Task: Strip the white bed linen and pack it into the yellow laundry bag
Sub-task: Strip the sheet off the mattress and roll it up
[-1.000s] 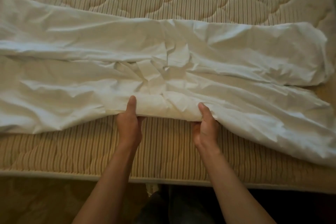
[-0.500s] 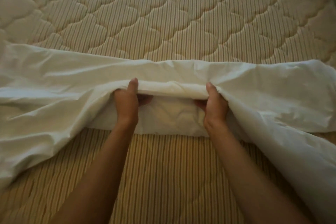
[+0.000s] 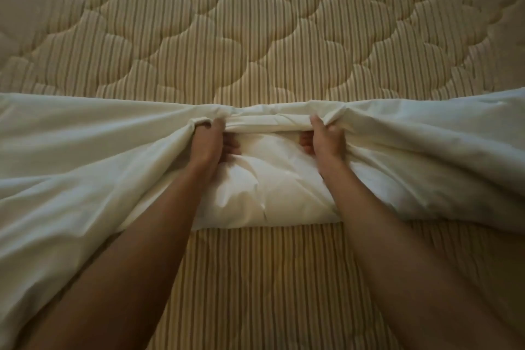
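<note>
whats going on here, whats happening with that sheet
A person is working on a white sheet spread across a bare quilted mattress. Both hands hold the sheet's folded edge near the middle: the left hand and the right hand each have it in a grip, thumbs on top and fingers curled underneath. The sheet runs in a crumpled band from side to side, with bare mattress showing beyond it and in front. No laundry bag is in view, so nothing looks packed yet.

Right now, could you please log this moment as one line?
left hand: grips white sheet | right hand: grips sheet | mattress: bare | bag: unseen
</note>
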